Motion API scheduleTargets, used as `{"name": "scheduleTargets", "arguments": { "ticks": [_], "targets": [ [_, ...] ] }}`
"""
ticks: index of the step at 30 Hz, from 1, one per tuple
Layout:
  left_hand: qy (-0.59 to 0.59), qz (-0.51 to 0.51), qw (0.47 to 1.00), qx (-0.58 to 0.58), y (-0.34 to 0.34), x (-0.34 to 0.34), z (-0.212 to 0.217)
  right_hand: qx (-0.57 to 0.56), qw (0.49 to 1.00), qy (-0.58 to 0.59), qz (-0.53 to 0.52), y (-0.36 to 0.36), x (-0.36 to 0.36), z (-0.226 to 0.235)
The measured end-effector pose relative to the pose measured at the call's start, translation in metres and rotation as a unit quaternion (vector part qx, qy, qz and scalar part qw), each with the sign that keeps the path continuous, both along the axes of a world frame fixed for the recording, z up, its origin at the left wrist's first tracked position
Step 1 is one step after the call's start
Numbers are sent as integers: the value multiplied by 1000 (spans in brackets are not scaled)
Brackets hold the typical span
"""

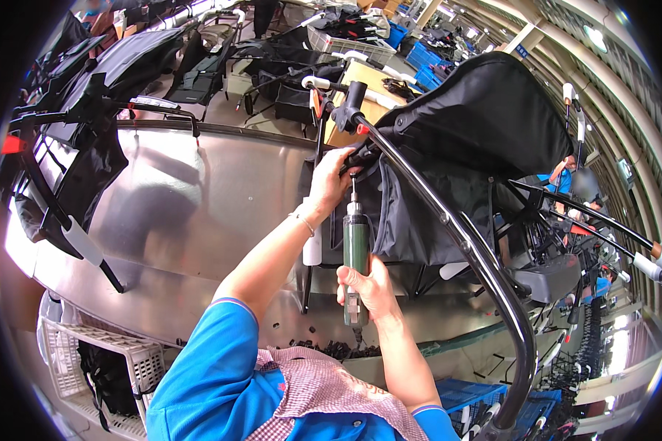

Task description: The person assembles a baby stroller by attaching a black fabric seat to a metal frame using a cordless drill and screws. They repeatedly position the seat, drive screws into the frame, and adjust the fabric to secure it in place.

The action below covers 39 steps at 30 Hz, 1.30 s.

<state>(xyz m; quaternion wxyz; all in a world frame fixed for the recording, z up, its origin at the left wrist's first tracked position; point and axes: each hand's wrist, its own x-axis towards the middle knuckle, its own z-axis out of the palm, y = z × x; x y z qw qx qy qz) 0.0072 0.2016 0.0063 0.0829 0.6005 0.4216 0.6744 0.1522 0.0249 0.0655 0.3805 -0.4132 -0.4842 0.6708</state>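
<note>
Power screwdriver, one, dark green, its pale label too blurred to read, is over one metal table, among two black fabric-covered frames, at the left side of the right frame; right hand wrapped round it, left hand pinching that frame beside the bit

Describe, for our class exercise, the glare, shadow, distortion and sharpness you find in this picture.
Head view: fisheye bending curves the roof, with black corners; head view: the metal table shines, its dark patch perhaps shadow or reflection; head view: the left hand, right hand and power screwdriver look fairly sharp; head view: distant background detail is unclear.
</note>
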Motion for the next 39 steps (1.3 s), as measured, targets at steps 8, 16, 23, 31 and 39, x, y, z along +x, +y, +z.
{"name": "scheduleTargets", "arguments": {
  "ticks": [8, 16, 23, 31, 39],
  "targets": [
    [13, 1, 1000, -14, -1, -7, -1, -49, 998, -19, 23, 16, -2, -4],
    [-234, -340, 899, -145, -14, -30, 11, -66, 997, -37, 17, 21, 0, 4],
    [-282, -322, 892, -147, -8, -25, 7, -105, 994, 26, 30, 22, -2, 5],
    [-301, -309, 891, -143, -5, -22, 2, -105, 994, -2, 14, 20, -12, 10],
    [-260, -268, 905, -201, -8, -2, 22, -50, 995, -84, -13, 36, -4, -23]
  ]
}}
